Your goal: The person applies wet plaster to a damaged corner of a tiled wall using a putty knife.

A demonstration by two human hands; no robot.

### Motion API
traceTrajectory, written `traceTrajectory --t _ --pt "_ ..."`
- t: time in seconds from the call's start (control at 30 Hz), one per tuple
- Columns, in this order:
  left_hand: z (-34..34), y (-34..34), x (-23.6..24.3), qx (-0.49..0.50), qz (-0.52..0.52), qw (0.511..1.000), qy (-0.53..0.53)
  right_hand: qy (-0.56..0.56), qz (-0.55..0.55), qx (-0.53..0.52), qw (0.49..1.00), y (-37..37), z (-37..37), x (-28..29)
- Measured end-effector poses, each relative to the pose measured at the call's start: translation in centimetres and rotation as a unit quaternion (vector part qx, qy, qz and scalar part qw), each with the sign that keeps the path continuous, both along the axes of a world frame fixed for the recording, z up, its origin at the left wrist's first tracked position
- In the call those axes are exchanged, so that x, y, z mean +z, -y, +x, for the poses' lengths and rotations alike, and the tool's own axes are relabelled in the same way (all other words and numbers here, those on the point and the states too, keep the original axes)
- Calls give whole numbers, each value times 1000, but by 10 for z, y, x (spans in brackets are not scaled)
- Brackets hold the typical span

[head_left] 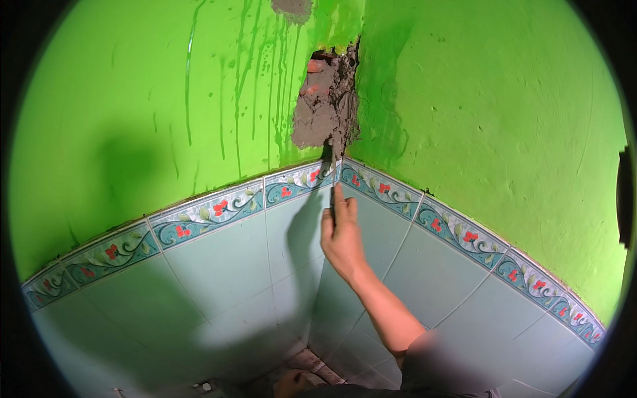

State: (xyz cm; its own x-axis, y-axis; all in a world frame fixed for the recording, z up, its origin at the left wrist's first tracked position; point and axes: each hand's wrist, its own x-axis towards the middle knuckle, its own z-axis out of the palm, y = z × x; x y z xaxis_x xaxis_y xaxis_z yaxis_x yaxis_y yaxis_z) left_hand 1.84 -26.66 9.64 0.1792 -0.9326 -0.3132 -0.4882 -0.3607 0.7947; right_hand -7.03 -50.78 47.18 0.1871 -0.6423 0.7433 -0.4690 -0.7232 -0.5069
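Observation:
My right hand (342, 233) reaches up to the wall corner, its fingers closed round a thin trowel (334, 161) seen nearly edge-on. The trowel's tip touches the lower end of a rough grey mortar patch (317, 123) on the green wall, right beside the corner. Reddish brick shows through the patch's upper part, and a dark ragged gap runs along its top. Wet, lumpy mortar (345, 99) fills the strip at the corner. Low at the bottom edge is a dim skin-coloured shape (292, 383), perhaps my left hand; its fingers cannot be made out.
Pale blue-green tiles (232, 285) cover both lower walls, topped by a flowered border (219, 207). Streaks of water run down the left green wall (179, 99). A smaller grey patch (292, 8) sits higher up. A dark object (624, 199) stands at the right rim.

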Motion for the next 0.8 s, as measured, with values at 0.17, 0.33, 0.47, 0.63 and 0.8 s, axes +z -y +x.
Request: traceTrajectory --t 0.17,0.33,0.47,0.63,0.8 --pt "1 4 -36 -26 -48 999 -5 86 -6 -16 996 -12 -8 24" --pt "1 5 -19 -11 -38 999 -11 23 -13 -68 997 -1 12 36" --pt "-6 0 -18 6 -47 999 25 31 -25 -40 998 -4 36 35" --pt "-1 -2 -35 -18 -24 999 14 34 -55 20 998 -35 37 32" --pt "-11 -4 22 18 8 1000 4 79 -58 -30 995 -14 20 37"
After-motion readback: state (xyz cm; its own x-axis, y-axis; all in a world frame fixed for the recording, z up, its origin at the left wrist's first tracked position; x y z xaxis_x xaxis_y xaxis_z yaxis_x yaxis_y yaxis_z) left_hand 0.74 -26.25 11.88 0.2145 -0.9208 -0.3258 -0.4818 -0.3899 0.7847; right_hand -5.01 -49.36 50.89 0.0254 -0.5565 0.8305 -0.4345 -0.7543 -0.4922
